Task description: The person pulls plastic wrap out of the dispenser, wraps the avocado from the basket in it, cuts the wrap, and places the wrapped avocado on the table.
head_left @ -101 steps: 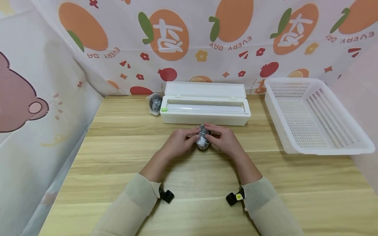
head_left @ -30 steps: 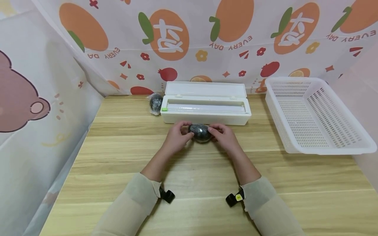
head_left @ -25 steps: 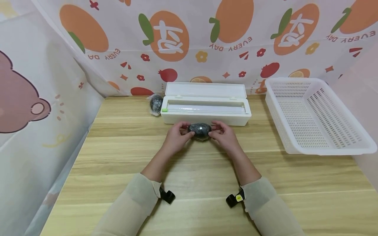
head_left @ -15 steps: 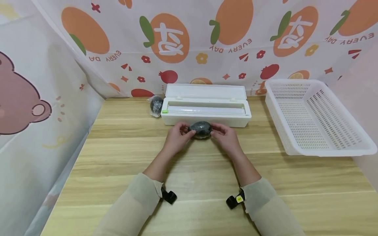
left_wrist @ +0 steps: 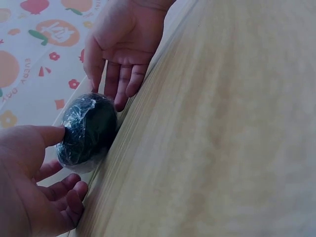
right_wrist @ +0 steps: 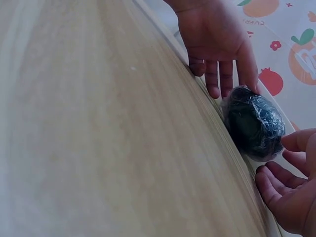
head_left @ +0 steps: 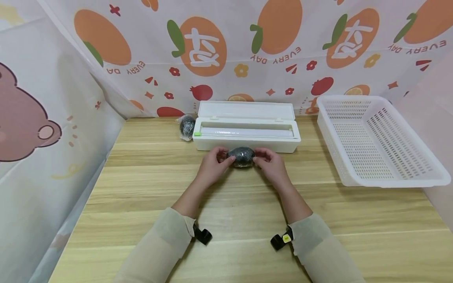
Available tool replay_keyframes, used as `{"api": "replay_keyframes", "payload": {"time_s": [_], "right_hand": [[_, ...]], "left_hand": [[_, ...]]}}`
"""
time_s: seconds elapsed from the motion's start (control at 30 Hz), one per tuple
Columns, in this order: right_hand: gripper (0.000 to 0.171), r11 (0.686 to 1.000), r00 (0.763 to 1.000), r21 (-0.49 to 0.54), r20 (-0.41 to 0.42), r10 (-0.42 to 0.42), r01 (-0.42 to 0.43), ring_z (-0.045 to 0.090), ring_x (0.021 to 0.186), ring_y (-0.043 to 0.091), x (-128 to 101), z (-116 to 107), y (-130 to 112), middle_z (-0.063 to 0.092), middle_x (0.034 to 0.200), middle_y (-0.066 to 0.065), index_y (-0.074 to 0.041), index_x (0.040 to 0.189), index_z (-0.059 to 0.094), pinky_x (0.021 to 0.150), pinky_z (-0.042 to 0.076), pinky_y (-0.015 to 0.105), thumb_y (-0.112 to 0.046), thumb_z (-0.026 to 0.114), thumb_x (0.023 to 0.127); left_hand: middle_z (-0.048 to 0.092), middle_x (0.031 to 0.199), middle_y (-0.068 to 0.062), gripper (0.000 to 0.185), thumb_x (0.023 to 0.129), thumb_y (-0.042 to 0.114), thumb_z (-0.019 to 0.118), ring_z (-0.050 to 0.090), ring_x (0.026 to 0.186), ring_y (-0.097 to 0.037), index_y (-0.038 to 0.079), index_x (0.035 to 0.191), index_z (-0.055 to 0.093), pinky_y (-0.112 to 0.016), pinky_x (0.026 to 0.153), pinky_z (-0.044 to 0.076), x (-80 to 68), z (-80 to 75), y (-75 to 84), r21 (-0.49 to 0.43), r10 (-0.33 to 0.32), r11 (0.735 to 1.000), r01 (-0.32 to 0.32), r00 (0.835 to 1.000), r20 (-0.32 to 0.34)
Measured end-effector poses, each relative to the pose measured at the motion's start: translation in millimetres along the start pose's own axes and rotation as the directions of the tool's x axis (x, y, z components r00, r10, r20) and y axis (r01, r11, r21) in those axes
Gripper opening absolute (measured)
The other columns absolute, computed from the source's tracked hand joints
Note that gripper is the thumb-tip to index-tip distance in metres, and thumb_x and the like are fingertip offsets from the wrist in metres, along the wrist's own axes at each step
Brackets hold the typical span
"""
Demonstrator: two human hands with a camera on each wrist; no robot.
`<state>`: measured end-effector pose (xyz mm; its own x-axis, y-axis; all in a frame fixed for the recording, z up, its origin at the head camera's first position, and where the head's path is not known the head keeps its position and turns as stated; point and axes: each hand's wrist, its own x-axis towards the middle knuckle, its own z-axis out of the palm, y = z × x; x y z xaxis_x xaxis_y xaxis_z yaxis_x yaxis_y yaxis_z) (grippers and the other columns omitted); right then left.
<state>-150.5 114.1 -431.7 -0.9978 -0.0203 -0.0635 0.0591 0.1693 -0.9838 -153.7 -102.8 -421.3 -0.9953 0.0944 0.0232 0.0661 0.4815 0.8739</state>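
Observation:
A dark oval fruit wrapped in clear film (head_left: 241, 156) lies crosswise on the wooden table (head_left: 141, 188), just in front of the white film dispenser box (head_left: 247, 138). My left hand (head_left: 224, 155) holds its left end, thumb on top and fingers behind. My right hand (head_left: 258, 155) holds the right end the same way. In the left wrist view the wrapped fruit (left_wrist: 89, 131) sits between my left hand (left_wrist: 54, 165) and the right hand's fingertips (left_wrist: 121, 101). The right wrist view shows the fruit (right_wrist: 254, 123) between my right hand (right_wrist: 276, 160) and the left hand's fingers (right_wrist: 219, 74).
A second film-wrapped dark fruit (head_left: 186, 126) lies at the box's left end. The box lid stands open, with the film roll inside. A white perforated basket (head_left: 389, 182) sits at the right. Patterned curtains close off the back and left sides.
The wrapped fruit was turned from end-on to lying crosswise and shifted slightly toward the box. Over the last second both hands have kept their hold on its ends.

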Motion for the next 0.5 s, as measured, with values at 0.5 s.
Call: {"api": "replay_keyframes", "payload": {"time_s": [0.5], "right_hand": [[0.039,0.998,0.997,0.001,0.052,-0.059,0.059,0.061,0.108,0.023,-3.9,-0.9,-1.6,0.065,0.123,0.013,-0.006,0.127,0.063,0.081,0.053,0.02,-0.015,0.07,0.09]], "left_hand": [[0.062,0.118,-0.01,0.05,0.086,0.029,0.074,0.061,0.102,-0.025,0.011,0.129,0.055,-0.04,0.088,0.052,-5.2,-2.9,4.3,0.017,-0.007,1.0,0.005,0.996,0.088]]}}
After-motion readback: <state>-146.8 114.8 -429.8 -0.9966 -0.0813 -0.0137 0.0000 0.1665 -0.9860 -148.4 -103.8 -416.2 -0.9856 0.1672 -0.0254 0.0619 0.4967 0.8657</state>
